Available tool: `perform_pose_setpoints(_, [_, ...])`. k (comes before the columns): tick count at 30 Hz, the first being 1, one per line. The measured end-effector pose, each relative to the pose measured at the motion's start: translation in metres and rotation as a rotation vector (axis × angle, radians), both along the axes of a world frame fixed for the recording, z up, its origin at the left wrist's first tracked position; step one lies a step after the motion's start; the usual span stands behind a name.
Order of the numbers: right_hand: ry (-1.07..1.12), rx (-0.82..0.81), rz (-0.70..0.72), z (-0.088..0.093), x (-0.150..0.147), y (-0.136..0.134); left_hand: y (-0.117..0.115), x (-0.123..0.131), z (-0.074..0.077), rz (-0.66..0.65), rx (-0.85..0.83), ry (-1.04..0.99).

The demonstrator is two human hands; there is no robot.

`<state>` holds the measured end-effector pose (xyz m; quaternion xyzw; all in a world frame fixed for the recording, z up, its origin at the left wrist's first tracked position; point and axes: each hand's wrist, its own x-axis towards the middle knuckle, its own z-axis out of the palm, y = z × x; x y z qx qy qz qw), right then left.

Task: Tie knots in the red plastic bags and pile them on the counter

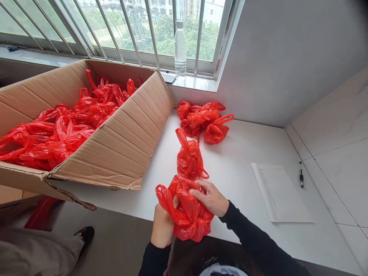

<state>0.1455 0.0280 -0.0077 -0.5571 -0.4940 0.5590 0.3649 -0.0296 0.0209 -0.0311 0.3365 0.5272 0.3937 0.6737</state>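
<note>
Close to my body, at the front edge of the table, I have a red plastic bag (191, 214) between both hands. My left hand (165, 220) grips it from the left, the thumb under a looped handle. On the upper right, the fingers and thumb of my right hand (211, 197) pinch the thin plastic. What the bag contains is hidden. Just beyond it sits a knotted red bag (189, 159) with its handle loop standing up. Farther back, several more red bags (201, 117) lie in a heap by the wall.
A large open cardboard box (115, 149) full of red bags fills the left side. A water bottle (180, 51) and a phone (168, 78) are on the windowsill. Paper sheets (283, 193) and a pen (301, 178) lie right. Another person's leg (40, 251) shows lower left.
</note>
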Motion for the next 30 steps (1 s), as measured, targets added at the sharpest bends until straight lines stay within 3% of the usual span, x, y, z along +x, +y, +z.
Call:
perform_pose_setpoints(5, [0.097, 0.013, -0.069, -0.009, -0.002, 0.001, -0.002, 0.011, 0.015, 0.002, -0.052, -0.177])
perform_pose_setpoints(10, [0.188, 0.014, -0.066, -0.011, -0.002, 0.002, 0.002, 0.016, 0.025, -0.041, 0.009, -0.180])
perform_pose_setpoints(23, [0.036, 0.054, -0.066, -0.013, -0.003, 0.008, 0.008, 0.006, 0.005, -0.042, -0.122, -0.221])
perform_pose_setpoints(30, [0.029, -0.026, 0.036, 0.001, 0.007, 0.009, 0.010, 0.008, 0.002, -0.053, -0.035, -0.108])
